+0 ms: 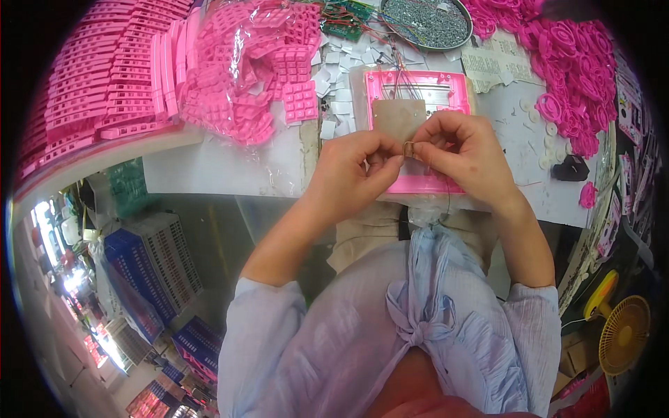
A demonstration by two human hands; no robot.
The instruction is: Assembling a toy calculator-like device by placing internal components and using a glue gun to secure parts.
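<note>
My left hand (355,171) and my right hand (468,153) meet over the front of a pink plastic housing (428,185). Both are closed in a pinch on a small brass-coloured loop (408,148), too small to tell its exact kind. Behind the fingertips a brownish square board (397,115) lies over the housing, its lower edge partly hidden by my hands. Several thin coloured wires (398,66) run from the board's far edge toward the back of the table. A dark thin wire hangs below my right hand.
Stacked pink plastic strips (97,76) and bagged pink keypads (230,90) fill the left. White paper pieces (341,90), green circuit boards (347,21) and a round tray of small metal parts (428,47) lie behind. Pink rings (568,70) and a black piece (570,168) are right.
</note>
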